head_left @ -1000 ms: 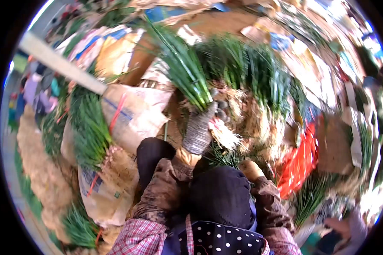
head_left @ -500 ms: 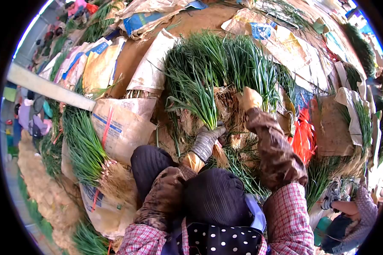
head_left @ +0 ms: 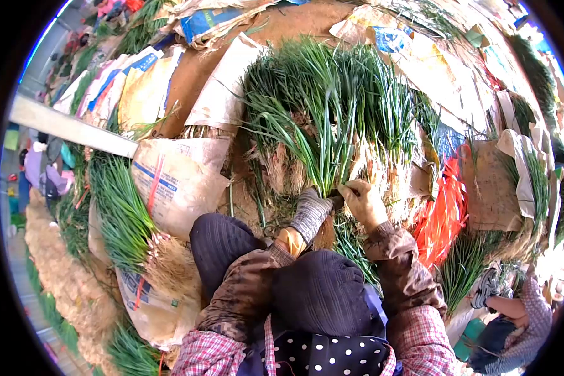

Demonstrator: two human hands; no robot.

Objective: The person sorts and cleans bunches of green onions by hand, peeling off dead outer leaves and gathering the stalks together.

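Observation:
My left hand, in a grey glove, is closed around the lower stems of a bunch of green onions; the leaves fan upward and the roots hang below. Close beside it, my right hand wears a pale yellowish glove. Its thumb and fingers are pinched together against the base of the bunch, and what they grip is hidden. Just beyond both hands lies a wide pile of loose green onions, leaves pointing away and pale roots toward me.
A tied bundle of green onions rests on printed sacks to my left. Red plastic strips lie at my right. A pale beam juts in from the left. Another person sits at the lower right.
My right hand has come from the pile, down and left, to the bunch in my left hand. The bunch now stands more upright, and my left hand has shifted slightly.

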